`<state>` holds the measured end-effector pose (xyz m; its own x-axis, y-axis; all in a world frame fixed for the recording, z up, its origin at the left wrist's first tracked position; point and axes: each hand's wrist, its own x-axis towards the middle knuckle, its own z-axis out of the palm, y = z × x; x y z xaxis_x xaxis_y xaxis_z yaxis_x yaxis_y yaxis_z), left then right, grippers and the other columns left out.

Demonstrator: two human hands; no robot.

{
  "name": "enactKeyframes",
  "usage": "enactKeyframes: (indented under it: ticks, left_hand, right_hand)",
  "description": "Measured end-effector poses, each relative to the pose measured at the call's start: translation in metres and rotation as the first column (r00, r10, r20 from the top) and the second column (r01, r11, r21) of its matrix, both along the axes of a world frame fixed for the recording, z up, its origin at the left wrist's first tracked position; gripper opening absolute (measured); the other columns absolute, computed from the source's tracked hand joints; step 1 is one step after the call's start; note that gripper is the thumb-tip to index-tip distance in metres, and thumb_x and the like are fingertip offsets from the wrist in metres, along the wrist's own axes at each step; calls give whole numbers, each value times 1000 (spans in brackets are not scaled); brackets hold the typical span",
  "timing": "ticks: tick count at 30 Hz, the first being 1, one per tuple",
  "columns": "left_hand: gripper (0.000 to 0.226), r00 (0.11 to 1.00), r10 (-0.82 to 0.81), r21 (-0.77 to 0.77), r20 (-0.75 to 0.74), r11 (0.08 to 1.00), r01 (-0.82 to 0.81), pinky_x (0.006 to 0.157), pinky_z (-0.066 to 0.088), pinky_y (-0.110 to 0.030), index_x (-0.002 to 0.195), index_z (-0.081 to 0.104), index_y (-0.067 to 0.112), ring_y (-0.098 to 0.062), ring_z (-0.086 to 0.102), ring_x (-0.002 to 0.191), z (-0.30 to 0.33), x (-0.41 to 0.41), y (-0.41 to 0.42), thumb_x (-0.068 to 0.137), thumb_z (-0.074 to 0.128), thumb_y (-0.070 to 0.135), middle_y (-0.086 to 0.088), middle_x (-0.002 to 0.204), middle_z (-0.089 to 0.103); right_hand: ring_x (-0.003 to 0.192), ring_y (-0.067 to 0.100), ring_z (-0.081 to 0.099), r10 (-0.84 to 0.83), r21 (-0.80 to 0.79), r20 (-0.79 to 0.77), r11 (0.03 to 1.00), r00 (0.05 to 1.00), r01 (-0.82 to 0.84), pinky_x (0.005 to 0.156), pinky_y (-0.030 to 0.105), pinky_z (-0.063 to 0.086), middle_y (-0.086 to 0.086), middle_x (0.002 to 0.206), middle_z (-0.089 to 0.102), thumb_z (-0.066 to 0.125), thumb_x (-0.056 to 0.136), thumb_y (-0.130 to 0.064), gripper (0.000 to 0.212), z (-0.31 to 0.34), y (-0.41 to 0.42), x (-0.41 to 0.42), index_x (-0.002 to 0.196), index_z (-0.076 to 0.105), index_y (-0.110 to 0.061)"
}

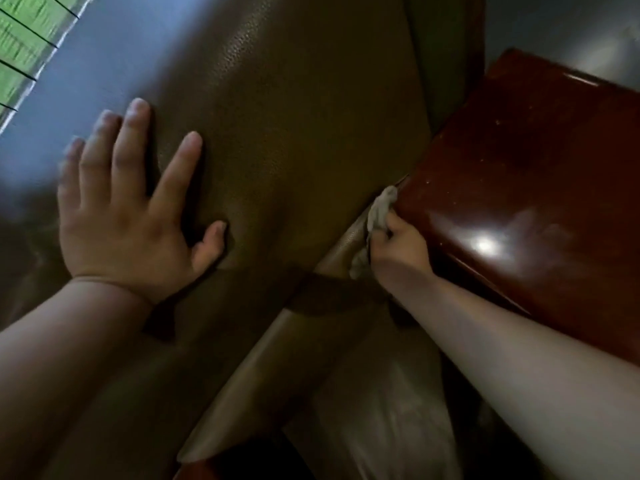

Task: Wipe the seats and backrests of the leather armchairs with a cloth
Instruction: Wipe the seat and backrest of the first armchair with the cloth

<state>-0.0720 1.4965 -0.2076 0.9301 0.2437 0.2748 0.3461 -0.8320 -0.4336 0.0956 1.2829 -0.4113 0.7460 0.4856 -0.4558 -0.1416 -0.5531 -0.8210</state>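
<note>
A brown leather armchair fills the view; its backrest (294,133) runs from the top centre down to the middle. My left hand (131,216) lies flat on the backrest's left side, fingers spread and straight. My right hand (398,251) grips a small grey cloth (379,211), bunched in the fingers, down in the gap where the backrest's right edge meets the seat cushion (363,427) and the armrest. Part of the cloth hangs below the hand.
A glossy dark-red wooden armrest or side table (540,188) sits right beside my right hand. A grey floor (104,64) shows at upper left and upper right. A bright green panel with black lines (20,36) is in the top left corner.
</note>
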Motion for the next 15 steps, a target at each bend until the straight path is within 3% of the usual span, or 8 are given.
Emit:
enactKeyframes:
  ticks: [3, 7, 9, 11, 13, 15]
  left_hand:
    - [88, 1000, 1, -6, 0, 1000, -1, 122, 22, -65, 166, 27, 24, -52, 28, 150, 0, 0, -1, 93, 51, 67, -27, 169, 24]
    - [88, 999, 18, 3, -27, 1000, -17, 122, 20, -64, 167, 23, 24, -53, 26, 151, 1, 1, -2, 95, 49, 68, -28, 169, 22]
    - [87, 999, 27, 5, -35, 1000, -27, 121, 22, -65, 167, 22, 24, -54, 27, 151, 2, 2, -2, 96, 47, 69, -28, 169, 22]
    - [87, 999, 31, 11, -44, 999, -30, 121, 23, -65, 167, 22, 24, -53, 27, 151, 3, 2, -3, 96, 46, 69, -28, 169, 22]
    - [86, 998, 31, 17, -52, 999, -30, 122, 22, -65, 167, 21, 25, -53, 26, 152, 4, 2, -2, 97, 44, 70, -27, 170, 21]
    - [87, 998, 27, 23, -57, 999, -26, 123, 19, -64, 168, 17, 27, -52, 23, 154, 5, 2, -2, 97, 40, 71, -26, 171, 18]
  right_hand:
    - [108, 25, 69, 52, 2, 138, 999, 989, -53, 94, 37, 55, 2, 117, 72, 48, 103, -32, 30, -5, -6, 19, 127, 65, -28]
    - [108, 36, 66, -154, -84, 130, 983, 979, 166, 91, 40, 53, 14, 113, 71, 54, 98, -31, 31, -16, 18, 64, 120, 67, -13]
    - [104, 37, 66, -136, -104, 203, 982, 970, 159, 85, 38, 50, 14, 107, 70, 53, 102, -28, 21, -5, 23, 36, 111, 65, -13]
    - [107, 32, 65, 26, -119, 234, 993, 972, 2, 85, 34, 47, 10, 112, 68, 50, 104, -27, 20, 8, 17, -14, 116, 63, -17]
    - [125, 29, 57, 321, -159, 269, 945, 908, -287, 99, 37, 46, 9, 140, 57, 44, 108, -33, 43, 14, 8, -65, 149, 47, -19]
    - [124, 26, 57, 415, -227, 366, 908, 833, -353, 100, 39, 48, 6, 147, 52, 39, 109, -44, 54, 7, 0, -72, 159, 32, -24]
